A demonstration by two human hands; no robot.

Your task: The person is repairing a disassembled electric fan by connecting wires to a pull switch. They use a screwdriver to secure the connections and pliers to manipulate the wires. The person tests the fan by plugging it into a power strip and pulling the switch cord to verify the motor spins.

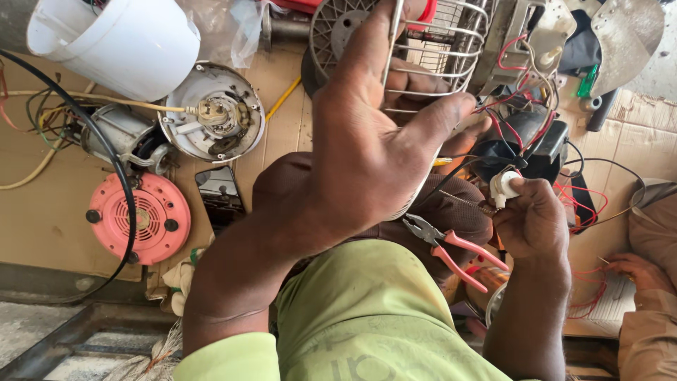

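On the cardboard sheet [42,212], near its left edge, lies a pink round cover [137,217], with a white bucket [120,39] towards the far corner. The left hand [367,141] is raised with fingers spread, gripping the rim of a wire fan guard [441,49]. Pink-handled pliers [451,247] rest on the person's lap. The right hand [532,219] pinches a small white wired part [504,187]. Another person's hand [638,271] is at the right edge.

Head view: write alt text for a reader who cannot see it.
A person's left hand grips a wire fan guard while the right hand holds a small white part with wires. Pink-handled pliers rest on their lap above cluttered cardboard.
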